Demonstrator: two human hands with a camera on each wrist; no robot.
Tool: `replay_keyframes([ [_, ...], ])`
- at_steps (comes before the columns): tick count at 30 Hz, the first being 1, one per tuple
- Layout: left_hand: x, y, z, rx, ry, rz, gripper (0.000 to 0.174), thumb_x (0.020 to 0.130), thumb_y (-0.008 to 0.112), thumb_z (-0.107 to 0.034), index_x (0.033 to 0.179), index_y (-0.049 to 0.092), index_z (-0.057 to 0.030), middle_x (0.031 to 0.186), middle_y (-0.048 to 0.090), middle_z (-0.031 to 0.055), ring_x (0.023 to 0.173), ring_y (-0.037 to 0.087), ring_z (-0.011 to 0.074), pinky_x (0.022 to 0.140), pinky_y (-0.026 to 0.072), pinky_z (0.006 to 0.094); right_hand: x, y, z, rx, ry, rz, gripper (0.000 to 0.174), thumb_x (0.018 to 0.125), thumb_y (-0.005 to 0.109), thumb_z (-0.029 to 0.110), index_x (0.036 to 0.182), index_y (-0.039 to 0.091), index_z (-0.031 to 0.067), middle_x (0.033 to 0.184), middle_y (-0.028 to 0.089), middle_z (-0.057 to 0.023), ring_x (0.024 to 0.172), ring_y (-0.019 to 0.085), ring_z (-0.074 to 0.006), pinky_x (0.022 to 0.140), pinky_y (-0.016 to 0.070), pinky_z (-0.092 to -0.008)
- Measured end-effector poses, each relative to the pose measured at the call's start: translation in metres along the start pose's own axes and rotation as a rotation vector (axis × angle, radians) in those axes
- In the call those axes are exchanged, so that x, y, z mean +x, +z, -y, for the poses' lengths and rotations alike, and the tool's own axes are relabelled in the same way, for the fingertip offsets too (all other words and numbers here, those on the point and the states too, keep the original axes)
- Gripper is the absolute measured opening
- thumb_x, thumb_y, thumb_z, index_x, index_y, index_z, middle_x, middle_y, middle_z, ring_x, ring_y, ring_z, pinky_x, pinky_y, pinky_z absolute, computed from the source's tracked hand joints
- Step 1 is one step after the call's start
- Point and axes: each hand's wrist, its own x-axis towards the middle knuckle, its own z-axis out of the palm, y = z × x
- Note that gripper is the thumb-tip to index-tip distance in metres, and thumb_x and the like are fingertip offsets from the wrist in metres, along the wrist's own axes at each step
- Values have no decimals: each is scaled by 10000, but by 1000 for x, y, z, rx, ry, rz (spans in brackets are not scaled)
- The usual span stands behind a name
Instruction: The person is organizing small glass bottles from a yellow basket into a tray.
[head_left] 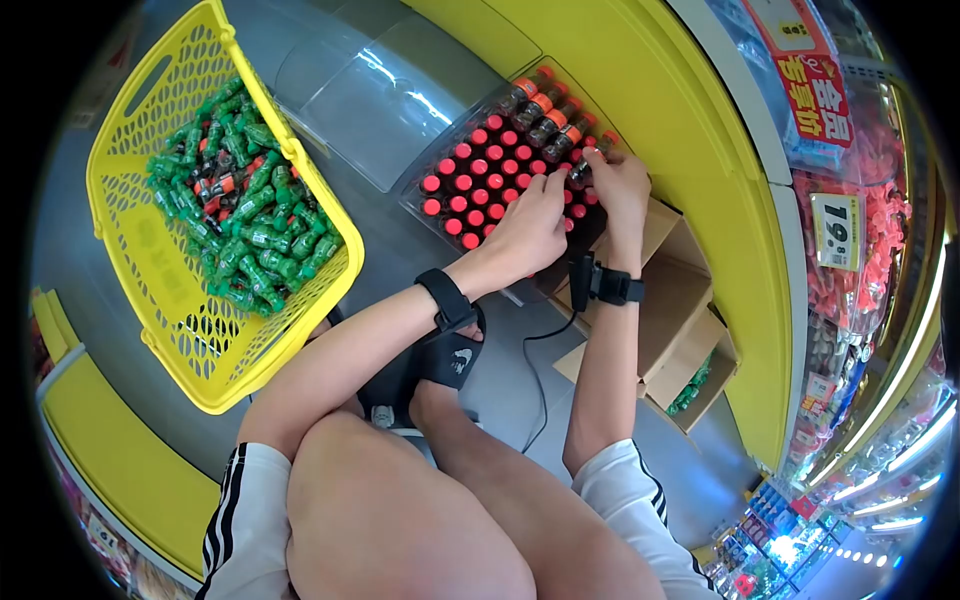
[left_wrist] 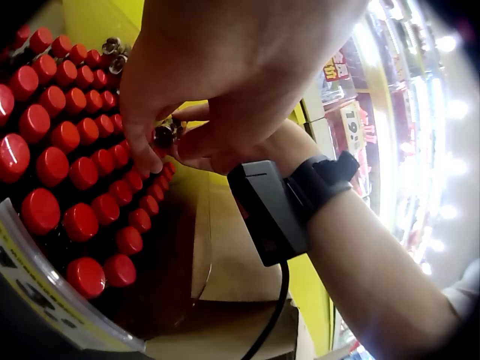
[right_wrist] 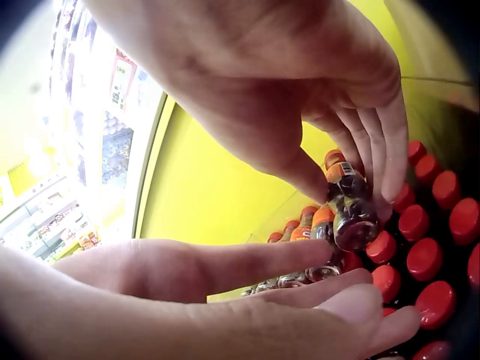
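Observation:
My right hand (head_left: 617, 185) pinches a small clear bottle with dark contents and an orange label (right_wrist: 351, 214) between thumb and fingers. It is tilted, its base toward the right wrist camera, over the far right corner of a clear bin (head_left: 402, 192). Close beside it, my left hand (head_left: 535, 225) reaches over the bin with its fingers extended, the fingertips right at the bottles. Upright bottles with red caps (head_left: 494, 181) stand in tight rows inside. On top of them, at the back, lies a row of similar bottles (head_left: 541, 105) with orange caps.
A yellow basket (head_left: 350, 255) of small green bottles (head_left: 265, 235) stands on the left. Cardboard boxes (head_left: 680, 310) sit right of the bin, by a curved yellow shelf base (head_left: 725, 170). A black cable (head_left: 540, 375) hangs from the right wrist camera. Packed shelves line the right side.

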Motion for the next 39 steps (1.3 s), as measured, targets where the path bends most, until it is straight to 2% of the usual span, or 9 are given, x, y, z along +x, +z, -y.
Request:
replay_keyframes([
  [5,4,9,15,-8,23,-29,606,966,570,-10,1539,402,92,1384,542,273,1158,663,411,989,543,466,-1,12,8,-35,88,-16,568,896,811,452,1200,754,-24,1001,792,-237,1024,774,-378,951,577,-449],
  [10,10,13,23,-119,27,-3,653,942,570,68,1557,360,131,1457,487,257,1187,676,325,1005,561,401,-1,12,12,-5,95,-35,571,900,802,471,1197,761,-15,1047,795,-231,1048,767,-385,975,572,-457],
  [15,6,13,26,-127,41,45,702,929,568,81,1586,324,127,1524,449,270,1220,663,322,1015,563,397,-1,16,-1,19,76,-73,558,905,796,471,1187,768,-10,1035,800,-224,1045,769,-375,953,579,-454],
  [21,8,15,29,-139,88,80,744,905,556,102,1602,296,125,1606,384,271,1244,647,311,997,570,375,-12,11,7,145,150,12,511,917,792,410,1211,760,-7,1023,809,-190,992,787,-324,922,588,-428],
  [24,6,15,26,-159,77,96,762,893,557,111,1606,288,126,1612,373,270,1238,645,309,978,577,362,-10,15,1,210,123,-15,494,915,801,378,1212,757,-14,1029,812,-180,915,798,-296,893,596,-407],
  [26,9,13,23,-163,57,102,770,886,558,116,1607,286,127,1616,368,271,1233,645,308,970,580,354,7,27,-20,124,18,-61,483,917,805,354,1215,752,-23,1034,810,-187,862,800,-277,861,603,-390],
  [29,9,14,26,-146,47,104,784,877,550,124,1612,279,122,1616,369,262,1233,642,304,964,581,350,0,20,-12,180,58,-21,472,919,806,340,1211,752,-26,1045,808,-195,881,801,-280,861,604,-387],
  [37,6,11,24,-230,25,89,723,911,511,114,1605,310,109,1588,400,265,1187,672,287,975,574,354,-7,15,-6,253,36,-7,495,948,794,330,1256,722,-51,1013,809,-180,781,794,-214,756,611,-343],
  [39,9,13,29,-213,36,70,703,924,499,108,1603,314,107,1575,417,260,1169,679,284,981,571,356,-5,14,-7,281,44,22,546,965,820,314,1298,674,-93,952,770,-130,749,756,-160,651,594,-275],
])
